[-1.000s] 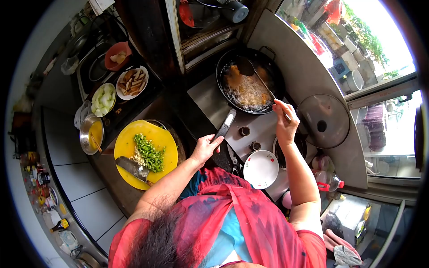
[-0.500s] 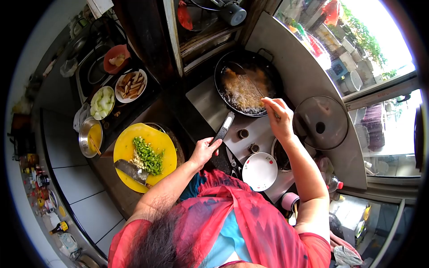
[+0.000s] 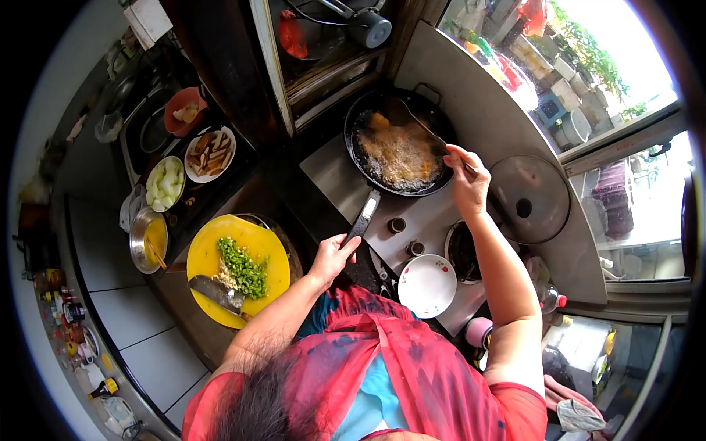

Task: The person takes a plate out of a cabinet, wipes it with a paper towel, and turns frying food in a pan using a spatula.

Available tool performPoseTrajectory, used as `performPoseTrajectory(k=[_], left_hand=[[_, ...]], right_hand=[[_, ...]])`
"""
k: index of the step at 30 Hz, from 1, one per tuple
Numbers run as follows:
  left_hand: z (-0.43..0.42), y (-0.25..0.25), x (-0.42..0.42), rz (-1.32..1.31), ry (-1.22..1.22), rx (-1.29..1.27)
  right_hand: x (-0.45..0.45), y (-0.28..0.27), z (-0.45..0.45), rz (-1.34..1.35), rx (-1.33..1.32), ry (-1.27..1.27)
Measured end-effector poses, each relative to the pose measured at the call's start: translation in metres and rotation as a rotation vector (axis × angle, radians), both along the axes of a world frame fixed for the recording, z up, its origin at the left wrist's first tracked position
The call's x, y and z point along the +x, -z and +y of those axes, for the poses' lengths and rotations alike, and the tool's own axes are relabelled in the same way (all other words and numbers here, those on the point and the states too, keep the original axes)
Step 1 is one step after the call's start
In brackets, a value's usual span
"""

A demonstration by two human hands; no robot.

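My left hand [image 3: 334,257] is closed around the long handle of a black wok [image 3: 354,121] on the stove. Golden-brown food [image 3: 401,153] bubbles and foams in the wok, under a thin haze. In my right hand [image 3: 468,180] is the handle of a spatula [image 3: 425,125]. The spatula slants to the wok's far side, where its dark blade is hard to make out against the wall. A yellow cutting board [image 3: 209,246] lies left of my left forearm, with chopped green vegetable [image 3: 243,268], minced pale bits and a cleaver [image 3: 215,290] on it.
A white plate [image 3: 426,287] sits on the stove's near side. To the right, a glass lid [image 3: 540,198] leans against the panel. Sliced food fills a white bowl [image 3: 211,154] and a green-filled dish [image 3: 165,184]; a metal bowl [image 3: 140,235] holds yellow liquid and chopsticks.
My right hand has moved right and slightly down, drawing the spatula's handle toward the wok's right rim. Its blade has shifted right. My left hand still grips the wok handle; the view has shifted slightly.
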State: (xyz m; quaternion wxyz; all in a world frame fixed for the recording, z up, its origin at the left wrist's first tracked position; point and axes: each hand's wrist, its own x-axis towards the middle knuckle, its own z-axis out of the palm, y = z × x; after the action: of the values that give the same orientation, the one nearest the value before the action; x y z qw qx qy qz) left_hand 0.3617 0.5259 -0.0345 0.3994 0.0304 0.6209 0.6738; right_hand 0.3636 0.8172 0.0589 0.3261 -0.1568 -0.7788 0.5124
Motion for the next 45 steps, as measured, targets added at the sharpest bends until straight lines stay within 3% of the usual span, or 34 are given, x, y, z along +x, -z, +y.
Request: performPoseTrajectory(k=[8, 15, 18, 21, 33, 39, 45], left_hand=[[0.000, -0.001, -0.002, -0.025, 0.018, -0.008], [0.001, -0.005, -0.002, -0.035, 0.020, -0.015], [0.002, -0.004, -0.003, -0.031, 0.014, 0.001], [0.001, -0.003, -0.002, -0.037, 0.010, 0.003], [0.000, -0.014, -0.003, -0.064, 0.014, -0.001], [0.001, -0.007, -0.002, -0.009, 0.017, 0.019], [0.001, -0.006, -0.001, -0.008, 0.005, 0.023]], right_hand=[[0.027, 0.000, 0.002, 0.061, -0.113, -0.024], [0.021, -0.008, -0.004, -0.018, -0.051, -0.079], [0.020, -0.023, -0.009, -0.158, 0.356, -0.116], [0.013, -0.024, -0.020, -0.064, 0.540, -0.190], [0.004, 0.002, -0.048, -0.102, 0.754, -0.268], [0.015, 0.006, -0.038, -0.027, 0.488, -0.120], [0.017, -0.001, -0.027, 0.056, 0.499, 0.047]])
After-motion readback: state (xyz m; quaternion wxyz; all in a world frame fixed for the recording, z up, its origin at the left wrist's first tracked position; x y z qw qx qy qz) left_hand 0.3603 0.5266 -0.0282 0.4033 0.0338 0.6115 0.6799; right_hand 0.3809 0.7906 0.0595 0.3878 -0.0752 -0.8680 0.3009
